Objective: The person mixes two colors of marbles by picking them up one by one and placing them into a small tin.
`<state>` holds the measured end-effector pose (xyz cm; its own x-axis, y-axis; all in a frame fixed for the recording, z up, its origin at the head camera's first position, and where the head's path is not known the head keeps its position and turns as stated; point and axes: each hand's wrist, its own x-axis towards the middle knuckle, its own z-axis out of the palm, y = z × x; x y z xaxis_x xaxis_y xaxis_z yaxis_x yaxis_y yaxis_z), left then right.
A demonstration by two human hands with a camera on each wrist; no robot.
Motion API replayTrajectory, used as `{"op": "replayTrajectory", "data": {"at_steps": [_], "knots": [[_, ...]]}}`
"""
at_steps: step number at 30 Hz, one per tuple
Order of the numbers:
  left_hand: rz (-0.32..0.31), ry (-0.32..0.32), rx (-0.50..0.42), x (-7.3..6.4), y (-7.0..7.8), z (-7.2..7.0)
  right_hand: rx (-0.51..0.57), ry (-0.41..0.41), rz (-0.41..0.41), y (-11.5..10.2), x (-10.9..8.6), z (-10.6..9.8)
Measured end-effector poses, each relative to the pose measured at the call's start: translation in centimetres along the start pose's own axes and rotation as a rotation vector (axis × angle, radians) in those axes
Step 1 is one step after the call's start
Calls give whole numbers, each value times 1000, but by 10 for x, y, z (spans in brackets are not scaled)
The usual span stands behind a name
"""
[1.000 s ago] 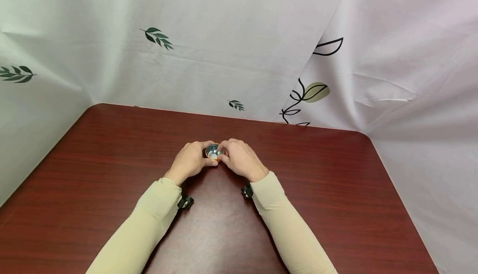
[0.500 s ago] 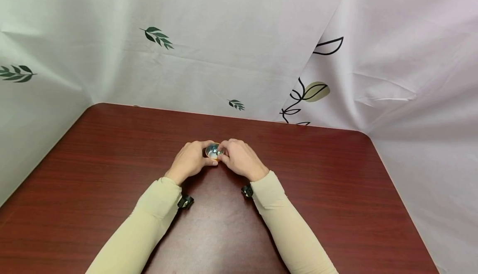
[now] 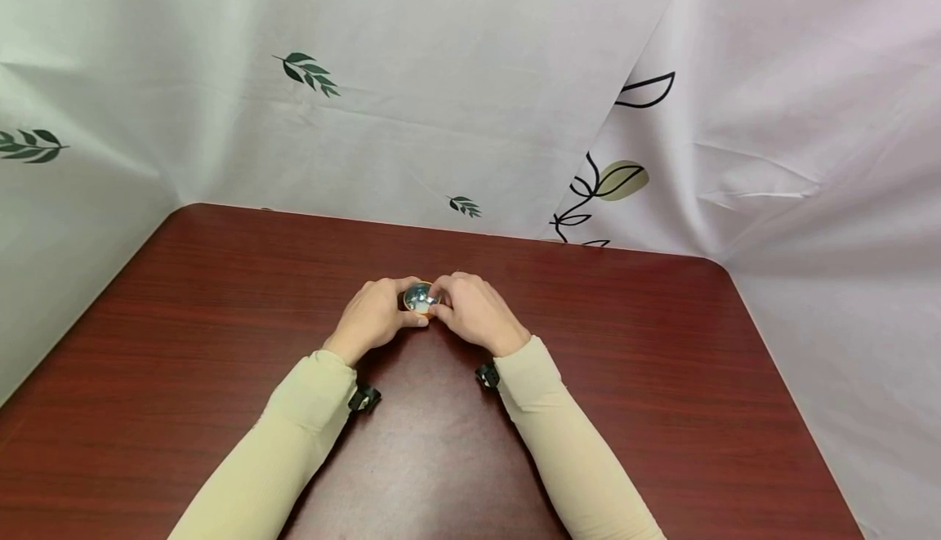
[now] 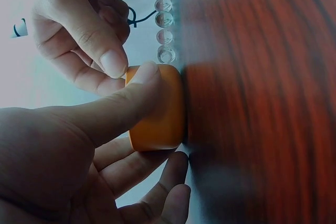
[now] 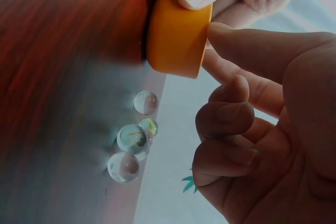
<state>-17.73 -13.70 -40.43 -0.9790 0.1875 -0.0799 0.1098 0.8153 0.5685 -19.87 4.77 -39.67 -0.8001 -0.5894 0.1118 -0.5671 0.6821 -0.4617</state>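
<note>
An orange cup (image 3: 421,298) with a shiny, reflective inside stands upright on the brown table. My left hand (image 3: 375,307) grips it from the left, and in the left wrist view its thumb presses the orange wall (image 4: 165,114). My right hand (image 3: 474,307) is at the cup's right rim, thumb and forefinger bent together over the opening. Something glassy glints by these fingertips, too small to make out, and the wrist views do not show what lies between them. The right hand's other fingers (image 5: 226,119) are curled in.
Several clear glass marbles (image 5: 131,139) lie close together on the table (image 3: 625,385) beside the cup. They also appear as a row of marbles (image 4: 164,19) in the left wrist view. A white patterned cloth (image 3: 412,115) hangs behind the table's far edge.
Both hands stay almost still around the cup. Its inside looks different: the dark hollow with a pale bottom now appears as a brighter, bluish glassy surface.
</note>
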Motion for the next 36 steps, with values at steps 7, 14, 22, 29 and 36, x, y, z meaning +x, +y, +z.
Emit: {"op": "replayTrajectory", "data": {"at_steps": [7,14,22,29,36], "knots": [[-9,1,-9,0,-1,0,-12,18,37,2,-1,-5],[-23,-6,-12,0,0,0,-9,30,50,6,-1,-8],[-26,-4,6,0,0,0,-6,49,70,10,-2,-14],[-42,-10,6,0,1,0,11,58,80,15,-4,-17],[-46,-14,5,0,1,0,19,69,89,18,-5,-20]]}}
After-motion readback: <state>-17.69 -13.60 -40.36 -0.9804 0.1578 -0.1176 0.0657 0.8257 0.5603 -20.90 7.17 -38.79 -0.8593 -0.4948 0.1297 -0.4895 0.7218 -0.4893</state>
